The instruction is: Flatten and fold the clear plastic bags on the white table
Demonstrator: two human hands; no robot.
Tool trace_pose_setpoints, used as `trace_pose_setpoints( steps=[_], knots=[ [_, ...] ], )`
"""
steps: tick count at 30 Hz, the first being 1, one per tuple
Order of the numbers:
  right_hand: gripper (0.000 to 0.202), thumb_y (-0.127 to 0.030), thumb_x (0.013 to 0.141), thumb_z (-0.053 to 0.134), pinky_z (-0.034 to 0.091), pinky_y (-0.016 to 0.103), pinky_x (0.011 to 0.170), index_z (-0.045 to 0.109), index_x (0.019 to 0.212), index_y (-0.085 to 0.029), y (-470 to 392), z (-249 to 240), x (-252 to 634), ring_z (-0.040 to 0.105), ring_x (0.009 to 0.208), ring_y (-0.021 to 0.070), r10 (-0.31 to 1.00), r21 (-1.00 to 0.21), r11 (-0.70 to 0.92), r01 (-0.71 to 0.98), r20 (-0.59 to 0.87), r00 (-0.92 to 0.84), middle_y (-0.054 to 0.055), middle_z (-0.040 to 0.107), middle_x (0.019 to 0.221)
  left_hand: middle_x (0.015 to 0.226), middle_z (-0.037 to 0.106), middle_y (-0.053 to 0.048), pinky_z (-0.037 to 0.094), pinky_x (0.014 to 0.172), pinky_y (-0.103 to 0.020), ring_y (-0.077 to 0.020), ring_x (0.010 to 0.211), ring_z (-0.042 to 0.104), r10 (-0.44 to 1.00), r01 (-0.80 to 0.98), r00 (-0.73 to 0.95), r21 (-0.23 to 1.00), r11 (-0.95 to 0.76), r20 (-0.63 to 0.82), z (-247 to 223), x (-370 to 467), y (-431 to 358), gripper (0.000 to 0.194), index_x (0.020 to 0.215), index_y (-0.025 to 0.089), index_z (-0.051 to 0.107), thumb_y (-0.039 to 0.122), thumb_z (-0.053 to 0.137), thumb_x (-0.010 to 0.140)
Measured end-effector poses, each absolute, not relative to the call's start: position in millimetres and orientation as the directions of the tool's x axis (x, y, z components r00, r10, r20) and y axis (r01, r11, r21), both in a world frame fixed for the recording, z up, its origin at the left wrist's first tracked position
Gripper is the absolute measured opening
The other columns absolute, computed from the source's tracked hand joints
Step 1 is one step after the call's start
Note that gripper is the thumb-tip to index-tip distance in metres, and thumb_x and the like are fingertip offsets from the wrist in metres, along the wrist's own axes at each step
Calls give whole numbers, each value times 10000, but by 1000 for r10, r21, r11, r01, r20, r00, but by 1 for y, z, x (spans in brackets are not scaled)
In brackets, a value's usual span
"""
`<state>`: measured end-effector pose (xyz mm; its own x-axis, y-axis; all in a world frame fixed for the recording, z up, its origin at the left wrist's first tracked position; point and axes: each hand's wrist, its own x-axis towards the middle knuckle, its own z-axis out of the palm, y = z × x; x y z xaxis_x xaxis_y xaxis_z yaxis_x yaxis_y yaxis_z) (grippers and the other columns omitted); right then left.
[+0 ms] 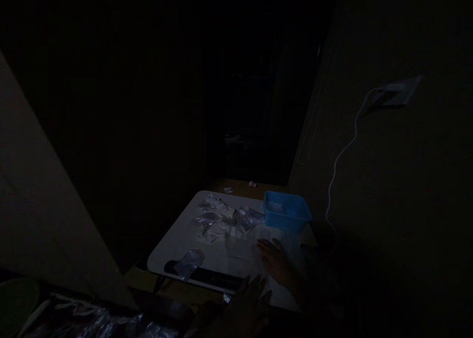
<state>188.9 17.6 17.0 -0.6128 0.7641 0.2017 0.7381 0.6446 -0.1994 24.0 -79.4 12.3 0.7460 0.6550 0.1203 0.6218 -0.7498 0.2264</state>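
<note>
The view is very dark. My right hand (275,264) lies over the right part of a small white table (177,234), fingers stretched out and palm down. What looks like a thin clear plastic sheet or bag shows faintly under it. Close to the table's front edge is my left hand (249,298), its fingers spread; a small shiny scrap (226,297) shows beside it. Neither hand visibly grips anything. Beyond the hands lies a loose pile of clear plastic packets (218,222). A blue plastic basket (286,222) stands at the back right corner, with a clear packet inside.
One more plastic packet (189,263) lies across a dark strip (218,278) along the table's front. Shiny wrapping (99,323) sits at bottom left. A white cable (334,173) hangs from a wall socket (397,91) on the right. Behind the table lies a small pinkish item (253,184).
</note>
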Motion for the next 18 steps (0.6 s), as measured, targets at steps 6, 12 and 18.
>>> trace_pose_setpoints(
  steps=[6, 12, 18],
  knots=[
    [371, -246, 866, 282, 153, 384, 1011, 423, 1209, -268, 3, 11, 187, 373, 1170, 128, 690, -156, 723, 673, 202, -695, 16, 474, 1244, 1381, 202, -122, 224, 981, -494, -272, 1266, 147, 659, 623, 741, 236, -746, 127, 5, 26, -78, 540, 1338, 216, 159, 451, 288, 870],
    [383, -219, 843, 286, 204, 371, 991, 450, 1189, -236, 27, 16, 169, 367, 1173, 127, 736, -155, 676, 721, 198, -648, 35, 461, 1256, 1378, 217, -118, 218, 985, -486, -270, 1264, 160, 656, 628, 745, 206, -751, 122, 3, 25, -78, 521, 1320, 199, 227, 452, 283, 869],
    [484, -110, 727, 339, 223, 342, 1001, 474, 1180, -218, 18, 16, 186, 383, 1160, 136, 778, -258, 628, 734, 207, -593, 20, 453, 1263, 1374, 230, -122, 204, 988, -496, -269, 1263, 166, 668, 633, 732, 231, -739, 130, 3, 28, -78, 508, 1314, 194, 247, 437, 293, 870]
  ],
)
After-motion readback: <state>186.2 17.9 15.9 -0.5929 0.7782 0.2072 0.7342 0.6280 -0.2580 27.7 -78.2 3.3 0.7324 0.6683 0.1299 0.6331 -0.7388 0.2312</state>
